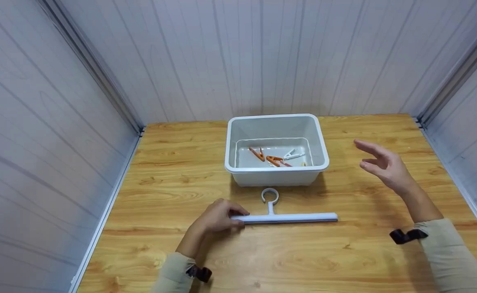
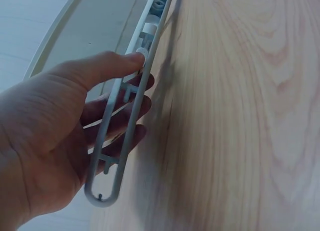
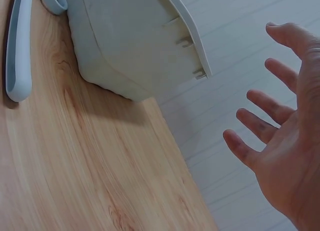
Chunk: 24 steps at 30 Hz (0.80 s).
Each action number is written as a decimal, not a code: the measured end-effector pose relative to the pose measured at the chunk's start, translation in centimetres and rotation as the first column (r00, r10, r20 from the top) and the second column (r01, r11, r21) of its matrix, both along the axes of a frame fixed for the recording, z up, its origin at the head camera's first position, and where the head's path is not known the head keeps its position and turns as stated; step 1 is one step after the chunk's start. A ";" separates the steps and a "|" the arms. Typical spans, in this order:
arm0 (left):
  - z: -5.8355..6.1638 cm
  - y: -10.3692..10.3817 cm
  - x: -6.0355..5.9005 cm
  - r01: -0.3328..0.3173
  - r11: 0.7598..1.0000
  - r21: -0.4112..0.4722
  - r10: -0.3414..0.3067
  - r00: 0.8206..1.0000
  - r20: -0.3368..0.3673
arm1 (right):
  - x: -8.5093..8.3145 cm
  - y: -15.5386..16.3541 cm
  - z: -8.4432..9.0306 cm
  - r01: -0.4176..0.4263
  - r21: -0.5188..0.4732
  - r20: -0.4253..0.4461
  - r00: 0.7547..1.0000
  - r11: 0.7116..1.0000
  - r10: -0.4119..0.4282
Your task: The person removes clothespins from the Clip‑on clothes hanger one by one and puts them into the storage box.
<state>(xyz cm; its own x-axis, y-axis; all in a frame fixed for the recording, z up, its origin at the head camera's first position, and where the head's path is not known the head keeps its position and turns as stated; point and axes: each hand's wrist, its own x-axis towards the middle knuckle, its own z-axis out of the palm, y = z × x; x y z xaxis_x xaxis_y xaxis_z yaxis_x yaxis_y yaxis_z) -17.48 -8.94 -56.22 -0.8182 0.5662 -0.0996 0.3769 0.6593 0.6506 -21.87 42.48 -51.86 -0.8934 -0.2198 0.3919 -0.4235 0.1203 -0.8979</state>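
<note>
Two hands were in view above a wooden table (image 1: 173, 175) closed in by pale panelled walls. My left hand (image 1: 218, 217) lay on the tabletop at the left end of a white plastic hanger bar (image 1: 287, 218), with my fingers and thumb curled round that end, gripping it. In the left wrist view, my thumb pressed on the upper edge of the hanger bar (image 2: 127, 116) while my other fingers (image 2: 107, 113) wrapped behind its ribbed underside. The bar lay flat, running left to right, with its round hook (image 1: 270, 195) pointing away from me toward a white plastic tub (image 1: 277, 167). The hook's tip sat just beside the tub's near wall. My right hand (image 1: 385, 165) hovered in the air to the right of the tub, well apart from the hanger, fingers spread and relaxed, holding nothing. The right wrist view showed my open palm (image 3: 285, 161) and loose fingers, with the tub's outer wall (image 3: 125, 46) to the left. Inside the tub lay several clothes pegs: orange ones (image 1: 269, 157) and a white one (image 1: 293, 154), resting on its floor.
</note>
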 end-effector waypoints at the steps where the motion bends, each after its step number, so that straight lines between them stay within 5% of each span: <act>1: -0.1 0.0 -0.1 -0.003 1.000 0.005 0.003 1.000 0.002 | 0.0 0.0 0.0 -0.001 0.003 -0.003 1.000 1.000 0.001; 2: -0.9 -0.3 -0.4 0.010 1.000 0.015 -0.010 1.000 -0.018 | 0.0 -0.1 -0.1 -0.002 0.005 -0.005 1.000 1.000 0.002; 8: -1.2 -0.5 -0.6 0.000 0.997 0.079 -0.003 0.999 0.047 | 0.1 -0.2 -0.4 -0.014 0.014 -0.012 1.000 1.000 0.014; 13: -0.3 -0.3 -0.3 -0.054 0.991 0.125 0.036 0.989 0.145 | 0.0 -0.3 -0.6 -0.034 0.005 -0.012 0.999 0.999 0.034; 24: 0.3 -1.5 -0.2 -0.084 0.967 0.240 0.027 0.972 0.233 | 0.1 -0.3 -1.1 -0.037 -0.017 -0.004 0.999 0.999 0.037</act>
